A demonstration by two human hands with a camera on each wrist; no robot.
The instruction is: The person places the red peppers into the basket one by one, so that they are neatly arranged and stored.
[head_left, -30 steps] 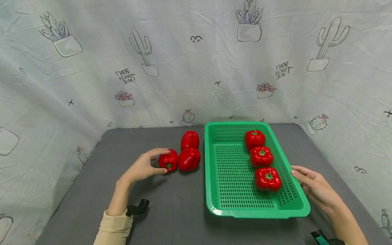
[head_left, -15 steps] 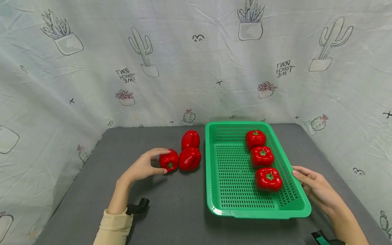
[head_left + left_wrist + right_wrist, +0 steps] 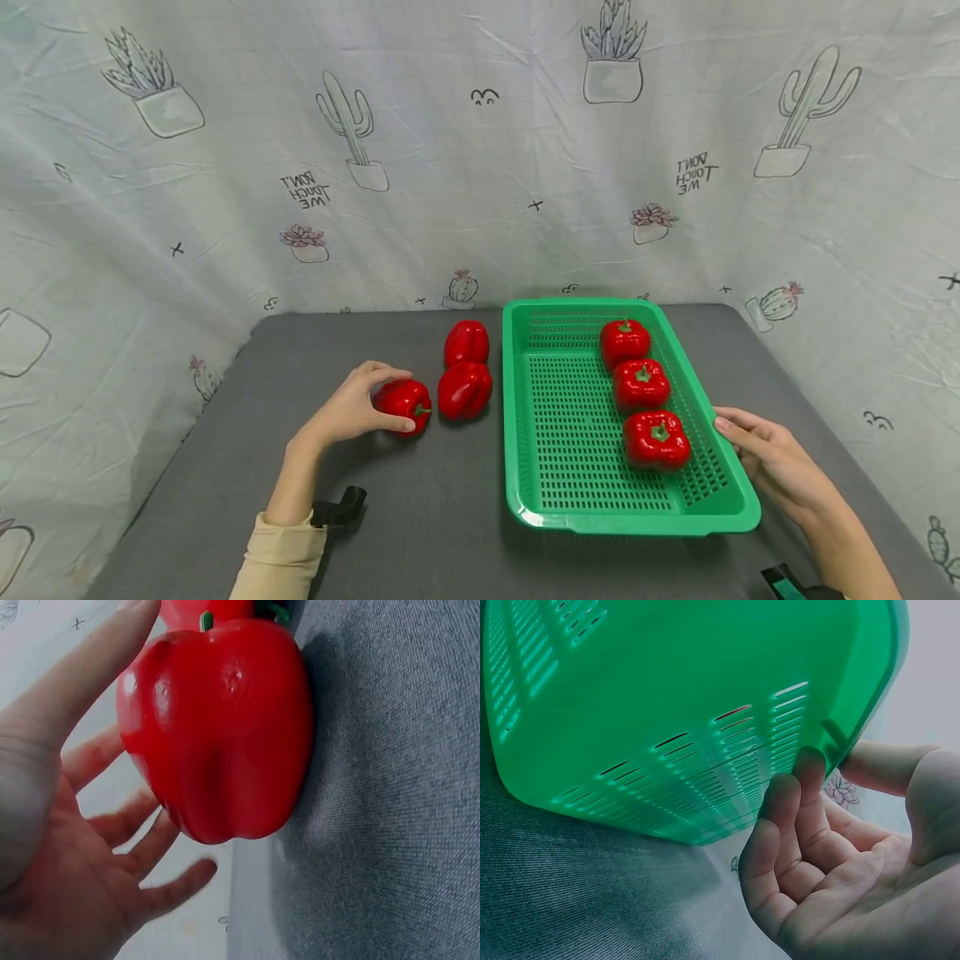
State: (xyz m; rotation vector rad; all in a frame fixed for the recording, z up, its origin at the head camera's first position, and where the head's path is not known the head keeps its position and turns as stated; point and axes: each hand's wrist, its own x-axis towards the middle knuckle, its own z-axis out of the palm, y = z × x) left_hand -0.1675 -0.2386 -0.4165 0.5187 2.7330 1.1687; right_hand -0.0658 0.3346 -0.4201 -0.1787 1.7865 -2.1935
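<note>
Shifted since the earlier head frames is one red pepper (image 3: 405,404): it has been drawn slightly left and nearer the person, and turned so that its stem (image 3: 422,410) is pointed right. A narrow gap is now seen between it and the adjacent pepper (image 3: 465,392), where contact was seen before.

The red pepper is held by the left hand (image 3: 348,408) — thumb along its near side, fingers partly curled behind its far side, the little finger seen apart from it in the left wrist view. Whether it is raised from the grey cloth (image 3: 420,517) cannot be told. Its stem-to-base axis is laid roughly left to right, base toward the palm.

As judged, the governing relation is lateral: the green basket (image 3: 512,417) is located to the right of the red pepper, with the adjacent pepper between them and the rear pepper (image 3: 467,343) touching its far side. Any path toward the basket should therefore be routed above or in front of that pair. Of the two hands, the left is nearer; the right hand (image 3: 780,458) is stationed beyond the basket — its right rim is pinched between thumb and curled fingers, beside the row of basket peppers (image 3: 642,383).
</note>
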